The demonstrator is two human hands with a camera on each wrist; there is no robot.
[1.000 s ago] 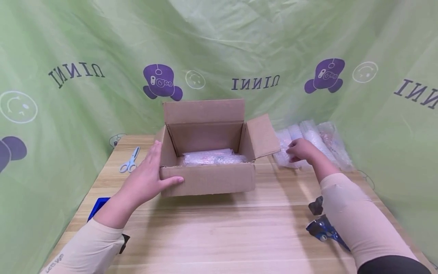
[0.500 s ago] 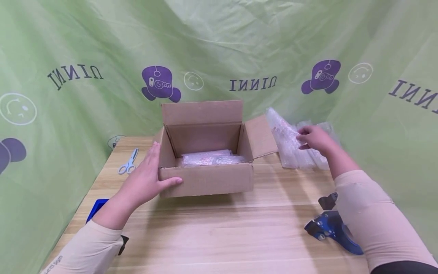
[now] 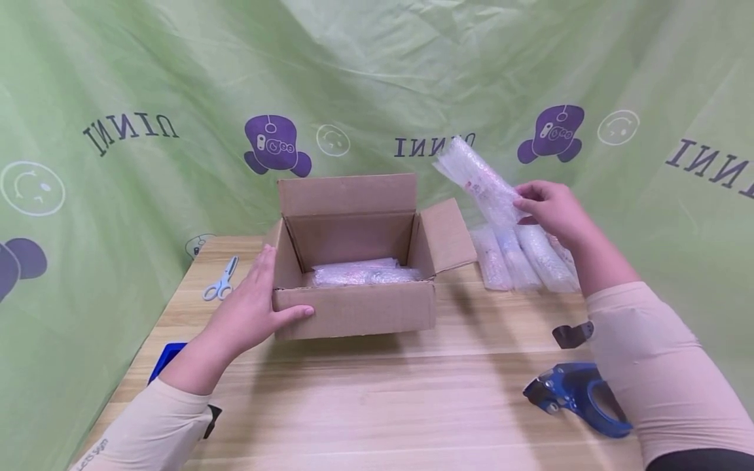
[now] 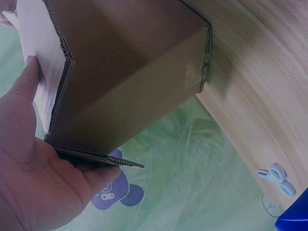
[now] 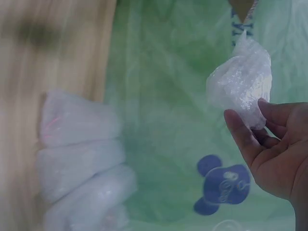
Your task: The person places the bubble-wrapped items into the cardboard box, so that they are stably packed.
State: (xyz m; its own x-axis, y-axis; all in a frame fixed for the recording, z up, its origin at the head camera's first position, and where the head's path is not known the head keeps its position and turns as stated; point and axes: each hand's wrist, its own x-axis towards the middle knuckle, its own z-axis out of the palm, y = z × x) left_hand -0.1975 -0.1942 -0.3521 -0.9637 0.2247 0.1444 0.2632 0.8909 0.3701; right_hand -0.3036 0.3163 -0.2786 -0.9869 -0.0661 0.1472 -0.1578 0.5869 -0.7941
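An open cardboard box point(image 3: 356, 314) stands on the table, with bubble-wrapped packages point(image 3: 365, 271) lying inside. My left hand point(image 3: 247, 307) grips its near left corner, thumb on the front and fingers along the left side. In the left wrist view the thumb of that hand point(image 4: 38, 178) presses one flap while its fingers reach behind another. My right hand point(image 3: 550, 209) pinches the end of a bubble-wrapped package point(image 3: 480, 183), raised and tilted above the box's right flap. The right wrist view shows thumb and fingers of the hand point(image 5: 279, 144) on the clear wrap point(image 5: 245, 82); its contents are unclear.
Several more bubble-wrapped packages point(image 3: 544, 258) lie side by side at the back right. A blue tape dispenser point(image 3: 580, 396) is near my right forearm. Light-blue scissors point(image 3: 222, 278) and a blue object point(image 3: 167, 356) lie left. A green printed cloth point(image 3: 365, 85) hangs behind.
My right hand has lifted one bubble-wrapped package off the row at the back right, raising it above the others. The left hand stays on the box.
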